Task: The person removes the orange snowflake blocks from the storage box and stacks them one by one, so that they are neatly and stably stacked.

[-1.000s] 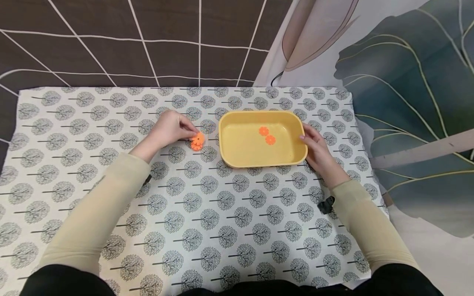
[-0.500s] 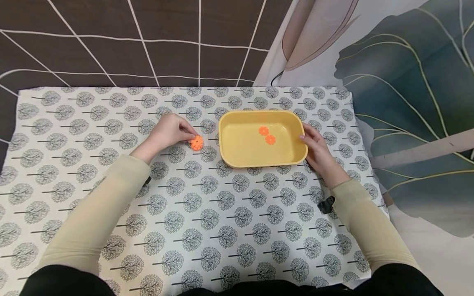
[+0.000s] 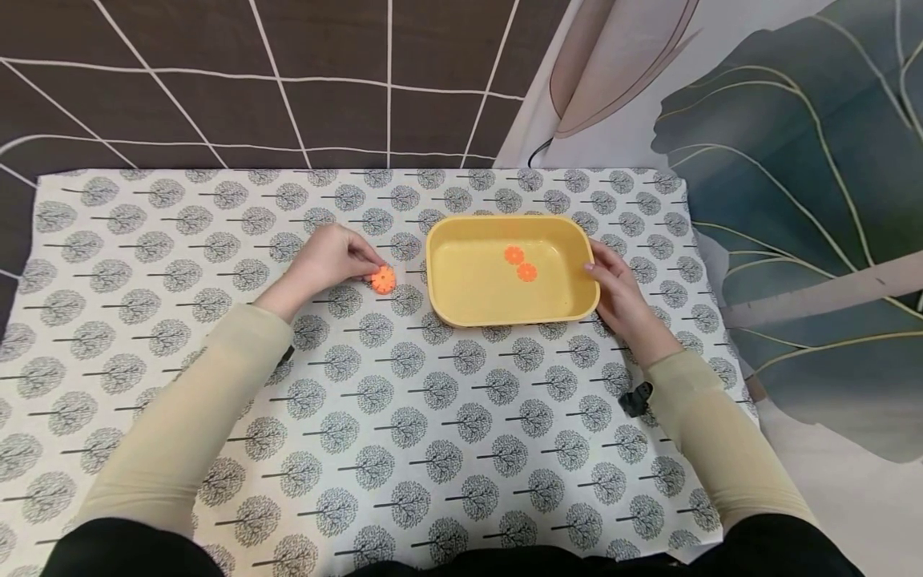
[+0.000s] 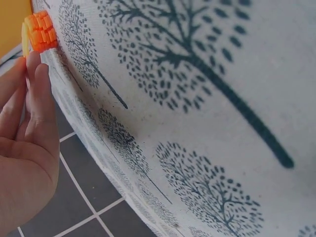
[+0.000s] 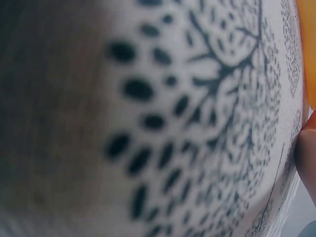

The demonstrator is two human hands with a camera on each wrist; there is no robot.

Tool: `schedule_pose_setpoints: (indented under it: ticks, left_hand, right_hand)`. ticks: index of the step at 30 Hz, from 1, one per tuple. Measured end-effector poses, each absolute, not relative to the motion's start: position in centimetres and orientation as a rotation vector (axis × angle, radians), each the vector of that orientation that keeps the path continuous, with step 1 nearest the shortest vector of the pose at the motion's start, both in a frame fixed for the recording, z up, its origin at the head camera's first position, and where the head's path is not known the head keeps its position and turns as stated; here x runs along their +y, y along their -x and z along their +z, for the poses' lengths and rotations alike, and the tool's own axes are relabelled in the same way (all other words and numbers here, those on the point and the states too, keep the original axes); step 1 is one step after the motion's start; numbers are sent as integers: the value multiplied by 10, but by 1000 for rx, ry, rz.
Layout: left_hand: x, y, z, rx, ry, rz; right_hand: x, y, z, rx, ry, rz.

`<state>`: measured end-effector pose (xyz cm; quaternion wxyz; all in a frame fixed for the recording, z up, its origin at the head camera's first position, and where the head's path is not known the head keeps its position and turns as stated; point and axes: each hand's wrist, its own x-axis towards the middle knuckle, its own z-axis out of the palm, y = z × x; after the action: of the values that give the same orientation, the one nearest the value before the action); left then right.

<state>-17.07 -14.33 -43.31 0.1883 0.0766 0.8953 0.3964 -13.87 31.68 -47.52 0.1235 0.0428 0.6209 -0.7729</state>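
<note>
On the tablecloth left of the tray stands a small stack of orange flower-shaped slices, layered like cut carrot. My left hand is at its top, thumb and fingertips pinching the edge of the uppermost orange slice. The left wrist view shows that slice edge-on, lying over the others, with the fingertips right at it. My right hand grips the right end of a yellow rectangular tray, thumb over the rim. Two more orange slices lie flat inside the tray.
A white cloth with dark tree prints covers the table. Behind it hangs a dark cloth with white lines. A patterned curtain hangs at the right. Part of a black wrist camera shows by the right sleeve.
My left hand has lowered slightly, and its orange slice, offset over the stack a second ago, now lines up with it. The right hand and the tray have stayed put.
</note>
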Motion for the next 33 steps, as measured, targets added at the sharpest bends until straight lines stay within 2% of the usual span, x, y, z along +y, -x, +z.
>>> schedule_pose_setpoints:
  ticks: [18,33]
  left_hand:
    - [-143,171,-435,2513,-216,1100]
    - [-126,185,-410,2554,-282,1171]
  right_hand:
    - [318,138,-477,1818,-69,-2265]
    - [317,140,-477,1819,-78,-2273]
